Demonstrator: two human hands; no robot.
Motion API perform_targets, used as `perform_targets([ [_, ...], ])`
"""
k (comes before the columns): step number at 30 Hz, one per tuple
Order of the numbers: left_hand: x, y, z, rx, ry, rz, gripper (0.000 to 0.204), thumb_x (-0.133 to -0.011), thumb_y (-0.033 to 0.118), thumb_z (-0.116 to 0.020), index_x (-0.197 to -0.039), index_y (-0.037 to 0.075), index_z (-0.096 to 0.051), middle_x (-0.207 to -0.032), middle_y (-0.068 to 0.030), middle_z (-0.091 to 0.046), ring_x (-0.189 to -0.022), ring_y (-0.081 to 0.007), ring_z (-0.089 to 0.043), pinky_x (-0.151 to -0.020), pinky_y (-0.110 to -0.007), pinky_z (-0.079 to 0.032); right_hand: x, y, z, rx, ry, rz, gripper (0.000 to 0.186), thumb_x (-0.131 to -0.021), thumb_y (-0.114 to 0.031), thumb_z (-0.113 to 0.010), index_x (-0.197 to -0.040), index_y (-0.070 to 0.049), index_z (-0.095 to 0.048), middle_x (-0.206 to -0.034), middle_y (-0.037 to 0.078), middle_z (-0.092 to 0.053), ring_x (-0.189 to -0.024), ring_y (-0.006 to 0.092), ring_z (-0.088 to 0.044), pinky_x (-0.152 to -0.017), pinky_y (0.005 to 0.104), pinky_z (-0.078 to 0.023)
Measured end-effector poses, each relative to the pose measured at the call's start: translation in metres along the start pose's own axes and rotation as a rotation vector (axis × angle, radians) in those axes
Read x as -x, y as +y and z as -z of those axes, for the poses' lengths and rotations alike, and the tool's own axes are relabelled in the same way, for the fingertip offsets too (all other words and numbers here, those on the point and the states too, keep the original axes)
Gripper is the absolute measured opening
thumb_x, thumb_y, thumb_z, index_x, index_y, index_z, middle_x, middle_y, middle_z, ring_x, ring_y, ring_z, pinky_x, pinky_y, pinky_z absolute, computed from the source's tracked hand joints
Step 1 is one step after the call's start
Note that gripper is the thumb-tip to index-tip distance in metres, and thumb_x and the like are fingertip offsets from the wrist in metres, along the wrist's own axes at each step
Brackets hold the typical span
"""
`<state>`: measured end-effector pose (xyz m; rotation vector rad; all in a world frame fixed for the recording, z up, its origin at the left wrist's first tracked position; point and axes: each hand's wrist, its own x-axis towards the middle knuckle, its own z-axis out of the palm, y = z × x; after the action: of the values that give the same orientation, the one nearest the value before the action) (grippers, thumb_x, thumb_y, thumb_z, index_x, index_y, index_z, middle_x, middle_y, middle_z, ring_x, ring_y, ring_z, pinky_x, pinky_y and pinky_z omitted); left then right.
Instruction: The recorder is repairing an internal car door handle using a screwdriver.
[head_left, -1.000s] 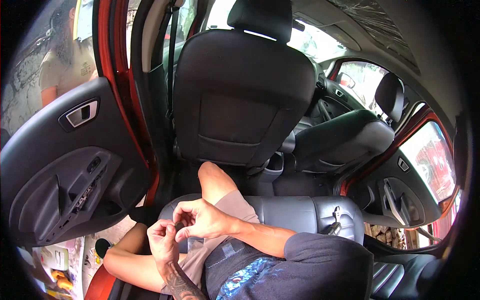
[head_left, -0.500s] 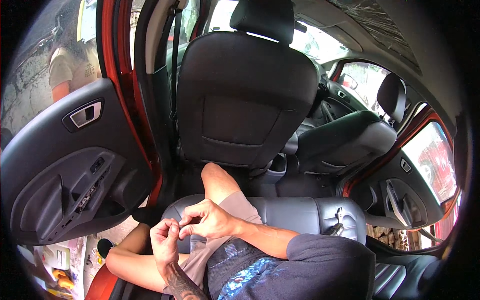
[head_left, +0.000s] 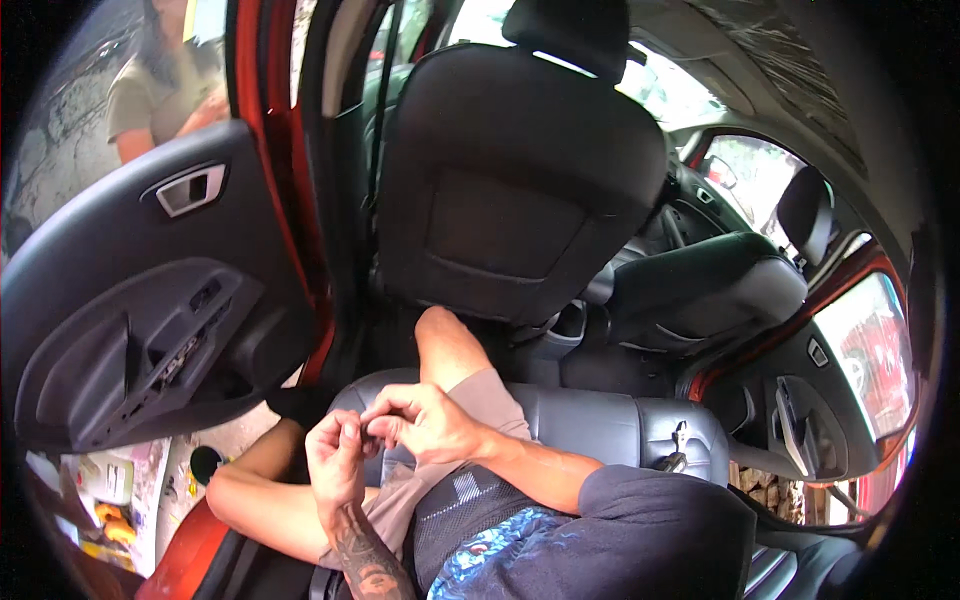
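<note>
We have both hands together above our lap, fingertips meeting. Our left hand (head_left: 335, 455) is upright, its thumb bent in toward the index finger; our right hand (head_left: 430, 425) comes in from the other side with thumb and fingers curled narrow. Something dark shows where the fingertips meet (too small to say whether it is an object or a shadow), so we cannot tell whether either hand holds anything.

Just beside the hands is the padded black rear bench seat (head_left: 580, 420), on which we sit in beige shorts (head_left: 490, 395). To our right on that seat, well apart from the hands, lies a metal hand tool (head_left: 682, 434). The black front seat (head_left: 520, 170) stands ahead of our knee. On our left the rear door panel (head_left: 80, 330) is swung open, a silver-framed door handle (head_left: 190, 190) on it. Beyond its window glass shows a person in a pale shirt (head_left: 140, 105); below it are a whitish container (head_left: 105, 480) and yellow objects (head_left: 118, 525).
</note>
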<state>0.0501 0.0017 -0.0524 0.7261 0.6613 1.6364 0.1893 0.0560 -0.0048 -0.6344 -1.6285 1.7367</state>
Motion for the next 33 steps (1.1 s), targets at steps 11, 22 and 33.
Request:
perform_targets([
  [11,-0.001,-0.005,-0.003,0.242,0.082,0.104,0.025,-0.092,0.027,-0.055,-0.085,0.004,-0.058,-0.071,-0.0015,-0.058,-0.059,-0.0068,-0.049,-0.056,-0.021,-0.04,-0.003,0.006,0.007,-0.073,0.05,-0.013,0.021,-0.092,-0.005,-0.051,-0.11,0.004,-0.054,-0.083,0.008,-0.064,-0.067,0.0104,-0.061,-0.062,0.0216,-0.051],
  [22,-0.001,-0.008,-0.011,0.079,0.062,0.066,0.024,-0.092,0.023,-0.056,-0.085,0.001,-0.059,-0.07,-0.0022,-0.058,-0.061,-0.0077,-0.052,-0.059,-0.021,-0.044,-0.004,0.006,0.006,-0.001,0.094,0.029,0.017,-0.089,-0.013,-0.06,-0.093,0.003,-0.059,-0.078,0.008,-0.065,-0.066,0.0112,-0.063,-0.06,0.0222,-0.053],
  [33,0.0,-0.008,-0.017,-0.241,0.143,-0.287,0.015,-0.089,0.01,-0.06,-0.081,-0.001,-0.055,-0.075,-0.0014,-0.055,-0.066,-0.0085,-0.051,-0.061,-0.02,-0.043,-0.004,0.005,0.005,-0.062,0.125,-0.015,0.025,-0.091,-0.012,-0.055,-0.112,0.001,-0.048,-0.076,0.005,-0.062,-0.065,0.0084,-0.059,-0.061,0.0202,-0.05],
])
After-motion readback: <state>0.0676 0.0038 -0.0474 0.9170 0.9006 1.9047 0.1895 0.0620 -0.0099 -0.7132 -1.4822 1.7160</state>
